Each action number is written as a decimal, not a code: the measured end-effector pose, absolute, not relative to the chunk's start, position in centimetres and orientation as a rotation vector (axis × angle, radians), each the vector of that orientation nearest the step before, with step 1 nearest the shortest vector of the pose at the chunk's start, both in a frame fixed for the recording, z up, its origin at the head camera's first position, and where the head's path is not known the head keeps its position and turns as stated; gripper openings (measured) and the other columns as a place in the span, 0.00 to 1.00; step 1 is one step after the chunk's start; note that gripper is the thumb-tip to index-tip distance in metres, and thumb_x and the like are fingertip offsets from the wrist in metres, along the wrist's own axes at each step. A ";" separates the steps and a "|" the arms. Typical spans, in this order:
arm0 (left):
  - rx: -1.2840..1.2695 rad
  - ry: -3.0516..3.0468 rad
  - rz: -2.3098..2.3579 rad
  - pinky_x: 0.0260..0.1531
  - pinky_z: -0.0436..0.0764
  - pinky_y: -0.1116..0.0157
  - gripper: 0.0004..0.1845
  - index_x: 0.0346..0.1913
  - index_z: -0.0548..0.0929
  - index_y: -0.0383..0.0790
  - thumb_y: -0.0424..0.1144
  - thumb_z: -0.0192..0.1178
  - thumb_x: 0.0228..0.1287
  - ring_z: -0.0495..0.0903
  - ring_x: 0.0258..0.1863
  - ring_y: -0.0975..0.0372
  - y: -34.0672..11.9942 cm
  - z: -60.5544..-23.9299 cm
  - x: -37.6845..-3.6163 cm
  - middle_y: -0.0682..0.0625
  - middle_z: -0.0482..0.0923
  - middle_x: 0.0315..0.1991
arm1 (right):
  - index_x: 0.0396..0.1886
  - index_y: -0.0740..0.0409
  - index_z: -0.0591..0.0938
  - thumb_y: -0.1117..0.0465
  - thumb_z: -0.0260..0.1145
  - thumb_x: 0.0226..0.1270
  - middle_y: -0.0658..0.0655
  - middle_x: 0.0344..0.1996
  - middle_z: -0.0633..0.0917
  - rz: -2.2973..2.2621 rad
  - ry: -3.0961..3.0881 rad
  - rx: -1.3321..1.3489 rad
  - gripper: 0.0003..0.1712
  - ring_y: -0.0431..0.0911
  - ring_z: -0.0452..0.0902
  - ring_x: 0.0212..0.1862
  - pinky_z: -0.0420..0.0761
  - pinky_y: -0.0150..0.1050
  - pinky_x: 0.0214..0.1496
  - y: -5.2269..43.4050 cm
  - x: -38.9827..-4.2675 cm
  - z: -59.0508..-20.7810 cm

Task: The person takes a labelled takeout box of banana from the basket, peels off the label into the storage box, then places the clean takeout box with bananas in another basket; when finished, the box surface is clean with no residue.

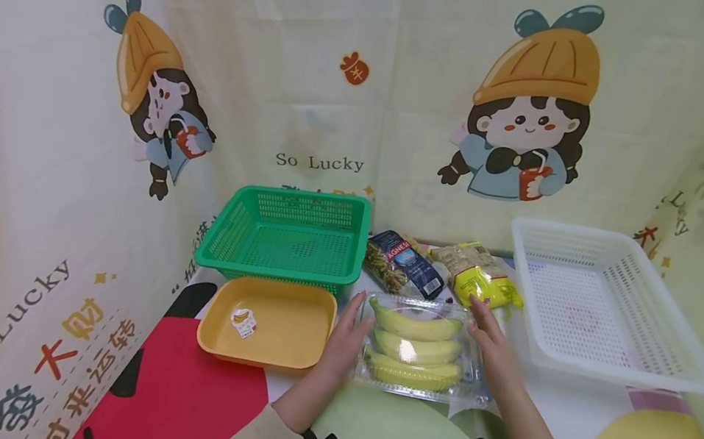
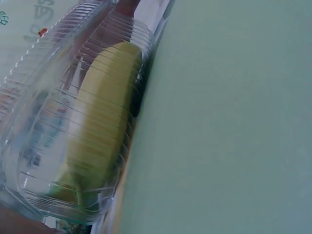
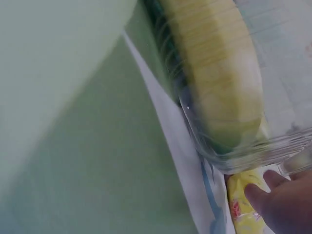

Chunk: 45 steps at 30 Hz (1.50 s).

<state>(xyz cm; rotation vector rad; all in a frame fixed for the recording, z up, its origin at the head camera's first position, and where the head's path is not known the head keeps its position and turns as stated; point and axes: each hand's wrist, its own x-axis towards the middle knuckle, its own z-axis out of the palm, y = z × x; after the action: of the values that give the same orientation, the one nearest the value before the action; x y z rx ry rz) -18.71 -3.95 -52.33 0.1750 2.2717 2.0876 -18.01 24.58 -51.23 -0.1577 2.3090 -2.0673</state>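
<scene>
The clear plastic clamshell box of three yellow bananas (image 1: 418, 348) lies on the desk (image 1: 573, 415) in front of you, between the shallow orange tray (image 1: 268, 323) and the white perforated basket (image 1: 600, 311). Your left hand (image 1: 346, 337) and right hand (image 1: 486, 341) press its two sides with straight fingers.

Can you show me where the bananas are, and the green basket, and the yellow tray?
bananas (image 1: 416, 349): head view, on the middle banana inside the clear box.
green basket (image 1: 287, 246): head view, on its mesh floor.
yellow tray (image 1: 291, 323): head view, on its bare bottom, right of the sticker.
</scene>
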 end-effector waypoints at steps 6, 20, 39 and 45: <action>0.259 2.145 2.172 0.77 0.47 0.46 0.32 0.79 0.50 0.43 0.38 0.46 0.77 0.42 0.80 0.48 -4.0 -52.4 -18.4 0.46 0.45 0.80 | 0.81 0.50 0.48 0.57 0.50 0.78 0.53 0.81 0.44 -2.078 2.278 -0.153 0.37 0.57 0.28 0.80 0.32 0.65 0.77 24.3 -17.9 -52.2; 0.305 2.074 2.166 0.78 0.42 0.49 0.37 0.80 0.45 0.45 0.33 0.46 0.73 0.37 0.80 0.50 -4.3 -53.3 -18.8 0.47 0.36 0.82 | 0.81 0.50 0.45 0.60 0.50 0.76 0.53 0.81 0.38 -2.141 2.196 -0.152 0.39 0.56 0.22 0.80 0.26 0.67 0.75 24.1 -18.4 -53.0; 0.257 2.075 2.149 0.78 0.43 0.48 0.37 0.80 0.46 0.49 0.33 0.46 0.72 0.38 0.80 0.50 -4.1 -53.4 -18.6 0.50 0.38 0.82 | 0.80 0.51 0.49 0.62 0.51 0.76 0.54 0.81 0.44 -2.112 2.253 -0.143 0.38 0.56 0.28 0.80 0.29 0.67 0.76 24.2 -18.1 -53.0; 0.221 2.062 2.163 0.78 0.42 0.48 0.39 0.80 0.49 0.58 0.36 0.50 0.70 0.39 0.80 0.51 -3.9 -53.2 -18.6 0.54 0.40 0.81 | 0.80 0.54 0.50 0.63 0.51 0.75 0.57 0.81 0.42 -2.113 2.278 -0.152 0.38 0.59 0.27 0.80 0.30 0.70 0.74 24.3 -17.9 -52.0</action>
<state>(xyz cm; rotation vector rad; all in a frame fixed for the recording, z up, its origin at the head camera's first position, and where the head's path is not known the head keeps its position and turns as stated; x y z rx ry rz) -18.58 -3.87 -53.16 0.2208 2.0616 2.1627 -17.93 24.29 -52.03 -0.1516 2.2781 -2.1130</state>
